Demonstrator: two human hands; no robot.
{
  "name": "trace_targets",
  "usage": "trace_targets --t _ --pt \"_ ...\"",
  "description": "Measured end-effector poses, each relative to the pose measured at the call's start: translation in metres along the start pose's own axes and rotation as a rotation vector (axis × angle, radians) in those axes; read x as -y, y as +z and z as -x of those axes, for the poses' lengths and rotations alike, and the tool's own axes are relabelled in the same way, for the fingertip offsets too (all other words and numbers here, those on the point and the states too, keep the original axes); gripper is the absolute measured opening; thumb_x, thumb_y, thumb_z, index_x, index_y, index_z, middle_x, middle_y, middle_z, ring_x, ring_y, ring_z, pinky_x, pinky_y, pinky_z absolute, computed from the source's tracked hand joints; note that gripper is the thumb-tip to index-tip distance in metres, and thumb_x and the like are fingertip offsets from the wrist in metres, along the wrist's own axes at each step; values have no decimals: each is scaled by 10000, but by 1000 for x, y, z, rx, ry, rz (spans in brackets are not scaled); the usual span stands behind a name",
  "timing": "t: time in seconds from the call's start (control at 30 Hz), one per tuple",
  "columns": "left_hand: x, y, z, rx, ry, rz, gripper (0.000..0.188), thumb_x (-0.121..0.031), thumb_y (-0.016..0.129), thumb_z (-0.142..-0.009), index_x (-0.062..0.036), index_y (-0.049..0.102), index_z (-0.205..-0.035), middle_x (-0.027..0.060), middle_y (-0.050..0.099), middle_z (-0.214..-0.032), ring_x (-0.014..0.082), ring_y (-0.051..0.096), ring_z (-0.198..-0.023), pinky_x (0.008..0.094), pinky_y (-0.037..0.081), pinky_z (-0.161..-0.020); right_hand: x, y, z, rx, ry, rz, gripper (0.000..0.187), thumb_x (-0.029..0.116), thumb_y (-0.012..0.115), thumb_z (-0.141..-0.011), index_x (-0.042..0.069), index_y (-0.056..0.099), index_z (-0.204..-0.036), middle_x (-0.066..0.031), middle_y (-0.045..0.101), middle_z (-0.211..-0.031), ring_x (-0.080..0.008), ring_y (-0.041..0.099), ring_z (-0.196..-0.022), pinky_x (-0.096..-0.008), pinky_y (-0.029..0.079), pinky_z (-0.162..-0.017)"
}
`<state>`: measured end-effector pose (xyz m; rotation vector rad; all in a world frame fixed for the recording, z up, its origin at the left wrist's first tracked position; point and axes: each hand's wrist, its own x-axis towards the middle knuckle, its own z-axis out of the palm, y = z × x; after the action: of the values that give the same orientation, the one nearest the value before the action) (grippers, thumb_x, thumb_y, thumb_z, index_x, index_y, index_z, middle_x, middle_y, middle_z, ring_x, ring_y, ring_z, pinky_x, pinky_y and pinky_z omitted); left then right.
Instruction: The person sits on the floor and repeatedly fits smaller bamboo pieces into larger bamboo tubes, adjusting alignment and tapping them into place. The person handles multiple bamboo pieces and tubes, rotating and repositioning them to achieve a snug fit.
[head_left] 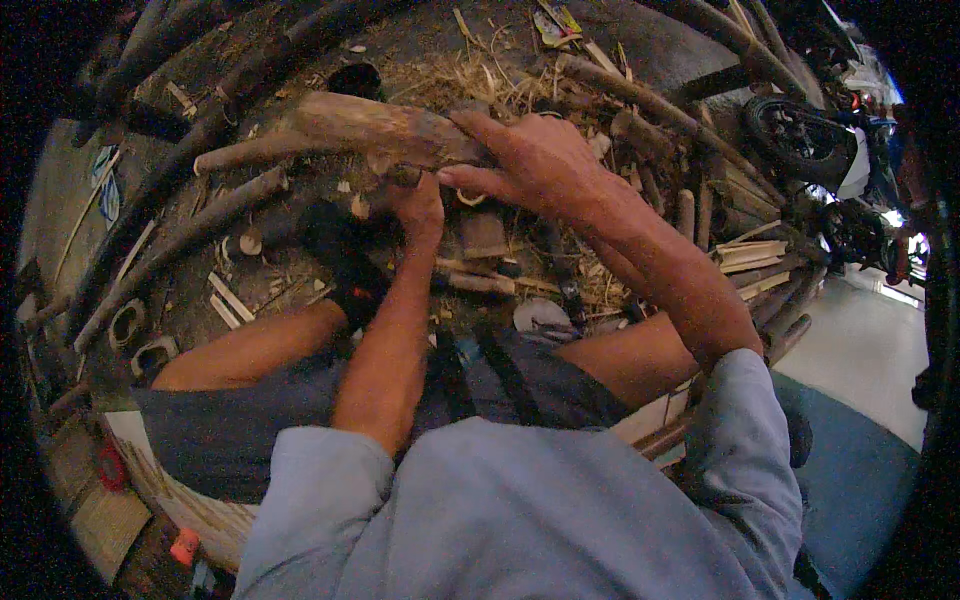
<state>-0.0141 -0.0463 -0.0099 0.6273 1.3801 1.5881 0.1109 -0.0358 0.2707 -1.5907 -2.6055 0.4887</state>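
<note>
A thick piece of wood, brown and rough on its upper face, lies slantwise in front of me. My right hand grips its right end, with fingers over the top and the thumb stretched along the lower side. Just below the wood, my left hand is closed in a fist against its underside. A dark, blunt end shows at the top of that fist; what it belongs to is hidden. Beside the thick piece, a thinner branch points out to the left.
Long poles lie at the left, and another pole runs across the far right. Split sticks are stacked at the right. Shavings litter the ground beyond my hands. A motorcycle wheel stands at the far right.
</note>
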Motion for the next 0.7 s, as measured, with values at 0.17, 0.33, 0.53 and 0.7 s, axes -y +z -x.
trace_targets --t 0.17,0.33,0.53,0.7 --pt "20 -13 -1 61 14 110 453 -55 778 -811 12 589 -1217 100 649 -1188 223 606 -1057 365 493 -938 11 -6 -20 -135 -149 -148 721 623 662 -863 111 563 -1361 -220 669 -732 -424 682 -715 -512 528 -630" --pt "82 -15 -25 126 -3 331 425 -78 727 -872 -21 569 -1262 81 627 -1233 214 576 -1135 383 480 -995 16 -13 -41 64 -135 133 710 626 648 -869 120 558 -1359 -224 664 -735 -435 679 -723 -515 529 -639" --pt "98 -32 -20 245 -137 825 441 -165 562 -1006 -56 455 -1419 83 537 -1384 230 515 -1256 421 406 -1109 20 -6 -48 96 -141 -20 687 629 623 -886 120 567 -1344 -223 669 -738 -440 676 -719 -515 542 -635" --pt "48 -24 3 75 -273 720 529 -197 541 -1029 -84 337 -1505 53 444 -1482 230 440 -1343 403 338 -1167 20 -8 -58 136 -190 78 657 632 620 -883 112 601 -1284 -214 666 -716 -444 676 -717 -518 542 -627"
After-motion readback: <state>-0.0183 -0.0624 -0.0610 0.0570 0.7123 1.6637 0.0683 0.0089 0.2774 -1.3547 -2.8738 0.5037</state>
